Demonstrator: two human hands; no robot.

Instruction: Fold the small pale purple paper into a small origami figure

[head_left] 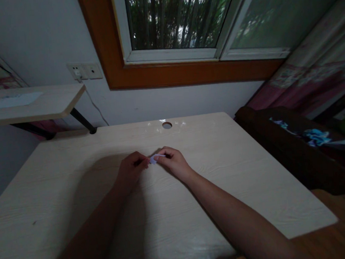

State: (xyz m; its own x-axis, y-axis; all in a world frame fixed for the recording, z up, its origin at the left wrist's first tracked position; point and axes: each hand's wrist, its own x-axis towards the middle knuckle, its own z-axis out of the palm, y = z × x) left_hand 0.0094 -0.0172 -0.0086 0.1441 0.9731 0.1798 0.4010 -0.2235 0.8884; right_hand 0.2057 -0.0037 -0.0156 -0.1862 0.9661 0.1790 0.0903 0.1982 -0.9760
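Note:
Over the middle of the pale wood-grain desk (210, 142), my two hands meet at a small whitish, slightly lilac piece (153, 160) that looks thin, like paper. My left hand (131, 166) pinches its left end between thumb and fingertips. From the other side, my right hand (173, 160) grips it, the thumb lying across it and a narrow pale strip showing above the thumb. The fingers cover much of the piece, so its full shape and exact kind are hidden.
A raised shelf (66, 101) on black posts stands at the back left, with a paper sheet (12, 100) on it. A round cable hole (167, 125) is near the desk's back edge. Wall sockets (84, 71) hold a plugged-in cord. Dark brown furniture (272, 152) stands right of the desk.

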